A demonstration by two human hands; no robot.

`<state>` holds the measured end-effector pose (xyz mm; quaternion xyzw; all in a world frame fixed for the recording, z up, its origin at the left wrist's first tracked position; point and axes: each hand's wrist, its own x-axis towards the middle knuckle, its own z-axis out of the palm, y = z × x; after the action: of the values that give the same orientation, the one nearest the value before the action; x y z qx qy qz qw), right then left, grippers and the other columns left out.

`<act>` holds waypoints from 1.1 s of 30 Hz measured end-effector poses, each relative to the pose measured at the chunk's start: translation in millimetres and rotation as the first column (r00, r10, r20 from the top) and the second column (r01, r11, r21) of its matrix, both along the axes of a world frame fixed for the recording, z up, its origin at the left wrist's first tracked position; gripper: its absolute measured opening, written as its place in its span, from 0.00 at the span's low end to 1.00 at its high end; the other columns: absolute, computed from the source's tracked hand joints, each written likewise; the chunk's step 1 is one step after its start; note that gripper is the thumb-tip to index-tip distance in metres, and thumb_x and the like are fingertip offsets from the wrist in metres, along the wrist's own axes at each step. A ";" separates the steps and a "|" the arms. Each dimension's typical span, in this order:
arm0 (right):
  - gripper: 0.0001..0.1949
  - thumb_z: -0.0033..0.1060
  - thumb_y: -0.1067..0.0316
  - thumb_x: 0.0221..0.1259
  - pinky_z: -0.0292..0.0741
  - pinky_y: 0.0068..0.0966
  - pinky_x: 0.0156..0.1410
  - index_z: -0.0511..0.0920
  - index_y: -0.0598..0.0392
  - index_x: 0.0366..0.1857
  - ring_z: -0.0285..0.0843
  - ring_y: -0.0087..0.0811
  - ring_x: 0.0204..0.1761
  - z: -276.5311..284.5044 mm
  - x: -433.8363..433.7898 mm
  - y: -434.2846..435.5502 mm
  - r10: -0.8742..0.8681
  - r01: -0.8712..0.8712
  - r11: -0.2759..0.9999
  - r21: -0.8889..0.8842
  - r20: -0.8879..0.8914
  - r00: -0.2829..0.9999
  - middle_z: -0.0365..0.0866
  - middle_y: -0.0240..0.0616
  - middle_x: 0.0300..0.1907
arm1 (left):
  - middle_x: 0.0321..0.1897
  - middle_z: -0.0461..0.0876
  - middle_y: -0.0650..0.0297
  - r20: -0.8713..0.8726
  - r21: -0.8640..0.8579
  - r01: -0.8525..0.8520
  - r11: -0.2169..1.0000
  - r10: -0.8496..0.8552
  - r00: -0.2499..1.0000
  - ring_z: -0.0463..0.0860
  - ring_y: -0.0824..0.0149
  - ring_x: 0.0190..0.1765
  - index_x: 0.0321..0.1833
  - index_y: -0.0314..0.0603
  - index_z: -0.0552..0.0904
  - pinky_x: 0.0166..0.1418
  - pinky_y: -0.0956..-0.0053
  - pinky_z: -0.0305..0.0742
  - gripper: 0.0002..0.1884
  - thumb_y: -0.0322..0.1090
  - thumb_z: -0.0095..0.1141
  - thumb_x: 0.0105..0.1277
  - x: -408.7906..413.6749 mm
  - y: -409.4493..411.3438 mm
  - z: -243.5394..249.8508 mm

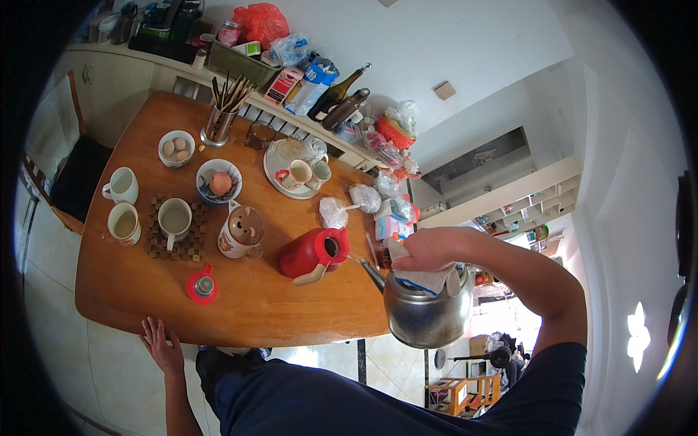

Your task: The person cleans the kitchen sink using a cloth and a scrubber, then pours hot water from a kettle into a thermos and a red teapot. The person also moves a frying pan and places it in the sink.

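Observation:
My right hand (428,249) grips the handle of a metal kettle (428,313) through a light cloth glove (436,279). The kettle is tilted, and a thin stream of water runs from its spout to the open mouth of a red vacuum jug (305,255) standing on the wooden table (262,321). The jug's beige handle faces me. My left hand (163,347) rests at the table's near edge with its fingers apart, holding nothing. Between that hand and the mugs lies a red and metal stopper (203,286). A lidded bear mug (241,231) stands left of the jug.
A mug (174,217) stands on a wooden block trivet (154,248), with more mugs (124,223) to its left. Behind are bowls with eggs (176,148) and a round fruit (220,184), a tray (272,177) of cups, and a chopstick holder (219,128). Plastic bags (334,212) lie near the jug.

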<state>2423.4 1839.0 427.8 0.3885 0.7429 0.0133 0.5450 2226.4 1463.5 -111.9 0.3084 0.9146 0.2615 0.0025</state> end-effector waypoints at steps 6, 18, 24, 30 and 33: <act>0.35 0.44 0.36 0.69 0.78 0.45 0.48 0.82 0.68 0.40 0.85 0.50 0.40 -0.3 5.9 2.7 0.051 -0.052 0.999 -0.003 -0.038 0.998 0.85 0.56 0.37 | 0.76 0.64 0.52 -0.016 0.027 0.002 1.000 -0.002 1.000 0.56 0.53 0.81 0.64 0.38 0.77 0.83 0.49 0.43 0.22 0.31 0.59 0.67 0.0 -1.3 -6.2; 0.34 0.45 0.38 0.68 0.78 0.42 0.55 0.83 0.68 0.45 0.85 0.51 0.46 -2.1 0.6 2.8 0.035 -0.035 0.999 0.018 0.012 0.999 0.85 0.59 0.45 | 0.77 0.62 0.54 0.001 0.019 -0.006 1.000 0.006 1.000 0.55 0.54 0.81 0.65 0.39 0.77 0.83 0.50 0.42 0.23 0.31 0.58 0.66 0.1 -2.2 -5.0; 0.34 0.46 0.38 0.68 0.78 0.42 0.55 0.82 0.68 0.46 0.85 0.51 0.47 -0.1 -2.2 0.4 0.034 -0.034 0.999 0.005 -0.001 0.999 0.85 0.58 0.46 | 0.77 0.62 0.54 -0.018 0.024 -0.003 1.000 0.004 1.000 0.55 0.54 0.81 0.65 0.39 0.77 0.83 0.50 0.42 0.23 0.31 0.58 0.66 0.1 -1.9 -7.9; 0.34 0.46 0.37 0.68 0.78 0.41 0.54 0.82 0.67 0.46 0.85 0.51 0.46 -1.2 1.3 1.3 0.028 -0.028 0.999 0.015 -0.014 1.000 0.85 0.58 0.46 | 0.77 0.63 0.53 -0.021 0.031 0.003 1.000 -0.002 1.000 0.55 0.53 0.81 0.65 0.39 0.77 0.83 0.50 0.43 0.23 0.31 0.58 0.66 0.1 -1.8 -7.4; 0.33 0.46 0.38 0.68 0.78 0.41 0.54 0.82 0.67 0.46 0.85 0.51 0.46 -2.1 3.0 1.4 0.011 -0.011 1.000 0.013 -0.018 1.000 0.85 0.58 0.46 | 0.76 0.63 0.53 -0.015 0.023 0.004 1.000 -0.003 1.000 0.56 0.52 0.81 0.65 0.40 0.77 0.82 0.49 0.43 0.23 0.30 0.58 0.66 -0.4 -2.2 -5.5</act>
<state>2426.4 1840.3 425.7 0.3880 0.7498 0.0178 0.5356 2226.0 1461.3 -117.4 0.3119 0.9109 0.2699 -0.0074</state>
